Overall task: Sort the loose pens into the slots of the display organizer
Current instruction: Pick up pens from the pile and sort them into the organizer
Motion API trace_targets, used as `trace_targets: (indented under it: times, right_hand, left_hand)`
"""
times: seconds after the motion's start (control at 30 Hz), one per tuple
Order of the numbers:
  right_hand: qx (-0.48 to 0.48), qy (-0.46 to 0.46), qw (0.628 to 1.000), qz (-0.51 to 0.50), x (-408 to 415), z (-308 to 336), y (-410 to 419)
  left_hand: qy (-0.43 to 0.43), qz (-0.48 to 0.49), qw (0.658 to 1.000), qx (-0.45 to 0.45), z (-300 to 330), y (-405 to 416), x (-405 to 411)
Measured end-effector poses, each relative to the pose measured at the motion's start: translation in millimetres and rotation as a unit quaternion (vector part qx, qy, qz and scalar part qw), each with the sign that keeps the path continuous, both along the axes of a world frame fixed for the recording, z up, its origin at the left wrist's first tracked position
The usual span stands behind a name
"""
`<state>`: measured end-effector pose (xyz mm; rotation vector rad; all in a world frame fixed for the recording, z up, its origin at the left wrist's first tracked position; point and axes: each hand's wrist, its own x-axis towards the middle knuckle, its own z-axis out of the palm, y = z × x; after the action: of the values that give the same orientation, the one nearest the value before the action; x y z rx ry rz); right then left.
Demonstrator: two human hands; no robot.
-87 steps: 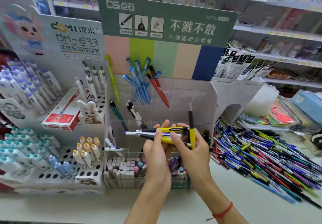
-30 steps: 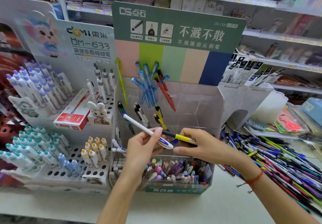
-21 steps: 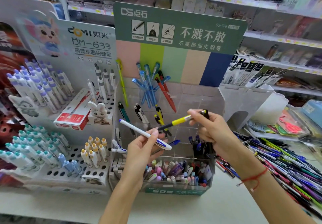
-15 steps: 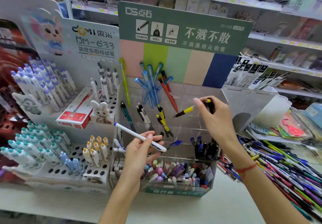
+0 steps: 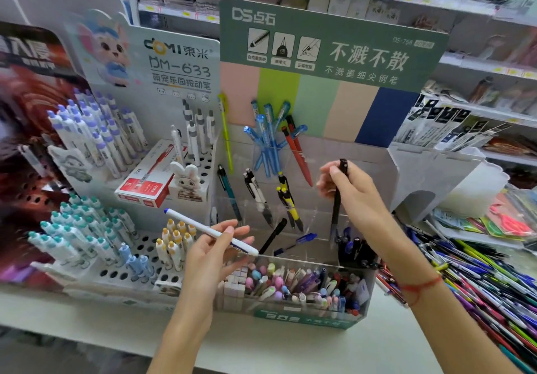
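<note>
Here a black pen [image 5: 337, 199] is pinched near its top by the right hand [image 5: 353, 192], upright over the display organizer [image 5: 389, 164]; a white pen [image 5: 209, 230] is held by the left hand [image 5: 216, 253]. Light, stiff and probably slick, each is best gripped mid-barrel.

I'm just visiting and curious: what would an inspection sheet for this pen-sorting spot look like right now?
Surface: pale counter, bare strip in front of the displays.
Job's things: clear display organizer, several slots filled; white pen and black pen in hand; pile of loose pens at the right.
Clutter: red box and rabbit figure on the neighbouring white pen rack.
Grippers: left hand pinches the white pen, lying slanted; right hand holds the black pen upright, tip down over the organizer's right slots.
Cables: nothing seen.
Surroundings: shop shelves with stationery behind.
</note>
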<state>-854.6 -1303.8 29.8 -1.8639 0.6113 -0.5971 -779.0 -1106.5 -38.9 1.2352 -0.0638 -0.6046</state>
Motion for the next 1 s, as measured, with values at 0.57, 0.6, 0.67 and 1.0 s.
trace_targets:
  times: [0.57, 0.6, 0.67, 1.0]
  right_hand:
    - [-0.271, 0.087, 0.958, -0.028, 2.7, -112.6, 50.1]
    - [-0.269, 0.099, 0.958, -0.023, 4.5, -115.9, 49.1]
    - [-0.266, 0.113, 0.957, -0.024, 4.6, -119.3, 44.0]
    - [0.061, 0.007, 0.997, 0.041, -25.4, -62.9, 60.8]
  left_hand:
    - [-0.077, -0.062, 0.994, 0.045, -9.4, 13.1, 6.7]
    - [-0.075, -0.062, 0.994, 0.043, -8.5, 13.8, 6.2]
    - [-0.069, -0.06, 0.995, 0.04, -7.3, 14.8, 5.2]
    - [0.045, -0.059, 0.986, -0.146, -3.9, -12.8, -10.1]
